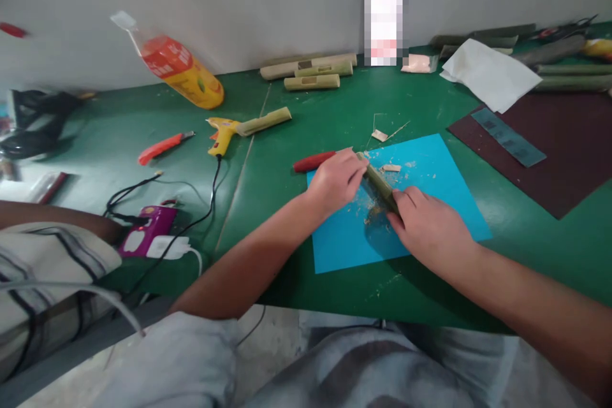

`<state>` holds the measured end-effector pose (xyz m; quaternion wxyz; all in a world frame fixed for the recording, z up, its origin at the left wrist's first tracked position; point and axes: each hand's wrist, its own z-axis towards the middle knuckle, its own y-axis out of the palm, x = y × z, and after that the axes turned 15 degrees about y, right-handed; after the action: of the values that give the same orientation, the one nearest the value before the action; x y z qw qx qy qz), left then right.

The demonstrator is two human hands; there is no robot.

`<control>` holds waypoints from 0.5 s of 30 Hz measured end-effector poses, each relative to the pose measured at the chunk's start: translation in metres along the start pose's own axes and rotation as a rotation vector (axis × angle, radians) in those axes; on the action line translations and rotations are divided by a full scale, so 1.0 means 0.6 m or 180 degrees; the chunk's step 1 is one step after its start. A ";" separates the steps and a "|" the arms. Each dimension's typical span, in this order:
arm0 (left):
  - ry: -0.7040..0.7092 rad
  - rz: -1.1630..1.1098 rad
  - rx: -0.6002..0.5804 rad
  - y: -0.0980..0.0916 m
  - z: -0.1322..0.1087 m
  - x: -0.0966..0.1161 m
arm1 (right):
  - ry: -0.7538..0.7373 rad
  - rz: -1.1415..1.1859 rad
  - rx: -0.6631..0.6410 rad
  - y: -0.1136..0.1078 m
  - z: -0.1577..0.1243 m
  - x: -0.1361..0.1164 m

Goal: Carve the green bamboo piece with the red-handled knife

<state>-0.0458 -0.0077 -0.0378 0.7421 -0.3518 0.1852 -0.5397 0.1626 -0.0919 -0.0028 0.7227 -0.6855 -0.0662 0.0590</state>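
A green bamboo piece (381, 186) is held at a slant above a blue sheet (335, 242) strewn with shavings. The fingers of my left hand (337, 182) are closed on its upper left end. My right hand (425, 220) grips the lower right end, thumb and fingers wrapped round it. Beside my left hand lies a red handle (314, 161), partly on the sheet's edge; the rest of that tool is hidden. A small pale chip (391, 168) rests on the sheet, and another chip (379, 135) lies behind it.
On the green table (268, 204) are a glue gun (222, 135), a red cutter (165, 146), an orange bottle (184, 73), a purple power strip (150, 229) with cables, bamboo pieces (312, 81), a brown sheet (564, 153) and white paper (490, 75). A person's arm (57, 220) is at left.
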 end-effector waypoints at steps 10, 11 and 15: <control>-0.0093 -0.0170 -0.0106 -0.002 -0.003 0.001 | -0.0057 0.0159 0.0121 0.014 0.002 0.003; -0.0045 -0.0232 -0.0199 -0.002 -0.004 0.001 | -0.0088 0.0150 0.0170 0.016 0.001 0.003; -0.0237 -0.0084 -0.0051 -0.005 -0.004 -0.001 | -0.0112 0.0122 0.0350 0.018 0.000 0.004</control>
<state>-0.0495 -0.0084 -0.0372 0.7385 -0.3799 0.1571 -0.5345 0.1648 -0.0908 -0.0135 0.7567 -0.6447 -0.0625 0.0885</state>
